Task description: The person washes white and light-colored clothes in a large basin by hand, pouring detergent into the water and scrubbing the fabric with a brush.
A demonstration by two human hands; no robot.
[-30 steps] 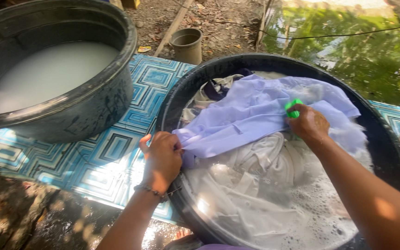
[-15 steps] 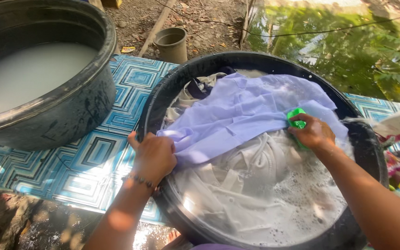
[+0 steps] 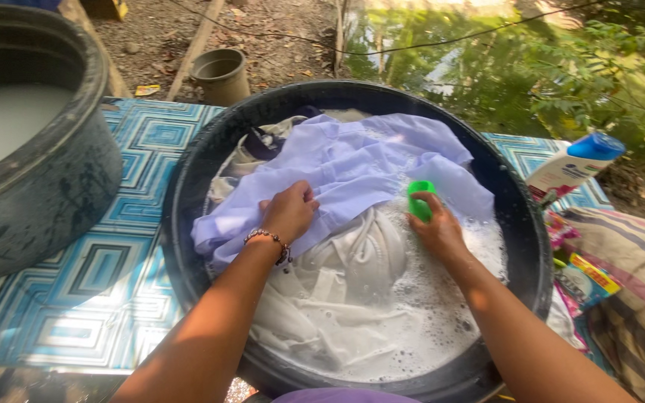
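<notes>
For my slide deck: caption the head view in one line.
Left hand presses a lavender shirt in a black sudsy basin while the right hand grips a green brush.

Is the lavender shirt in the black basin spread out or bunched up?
Mostly spread: the lavender shirt lies across the white laundry in the black basin, pressed by the left hand; the right hand holds a green brush.
</notes>
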